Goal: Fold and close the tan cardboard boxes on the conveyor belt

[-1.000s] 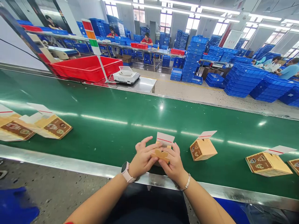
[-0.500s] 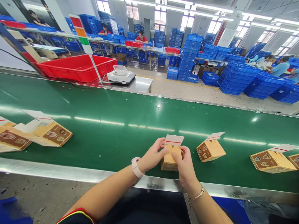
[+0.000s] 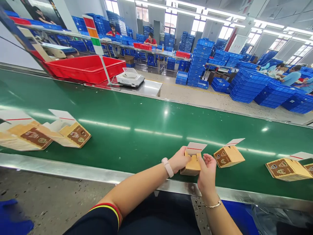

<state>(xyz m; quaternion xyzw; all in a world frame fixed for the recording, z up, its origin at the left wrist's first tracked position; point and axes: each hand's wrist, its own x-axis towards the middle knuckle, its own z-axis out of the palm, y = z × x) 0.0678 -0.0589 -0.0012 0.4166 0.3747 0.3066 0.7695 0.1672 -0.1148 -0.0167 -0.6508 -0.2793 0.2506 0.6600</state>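
A small tan carton (image 3: 191,169) stands on the green conveyor belt (image 3: 151,130) near its front edge, its white lid flap (image 3: 196,147) with a red stripe raised at the back. My left hand (image 3: 180,159) grips the carton's left side, thumb on the top flaps. At the right side, my right hand (image 3: 207,169) touches the flaps with its thumb, its fingers apart and curled off the carton. Just right of it lies a brown-and-tan carton (image 3: 228,156) with its white flap up.
Overlapping open cartons (image 3: 79,135) lie at the belt's left, and more cartons (image 3: 285,168) at the right. Beyond the belt are a red tray (image 3: 85,73), a scale (image 3: 130,80) and a striped pole (image 3: 94,36). Blue crates (image 3: 198,62) and people stand farther back.
My hands and the carton have shifted right in view, closer to the neighbouring carton. The left cartons have also moved right. My right fingers have come away from the carton's side, and its top flaps stand more raised.
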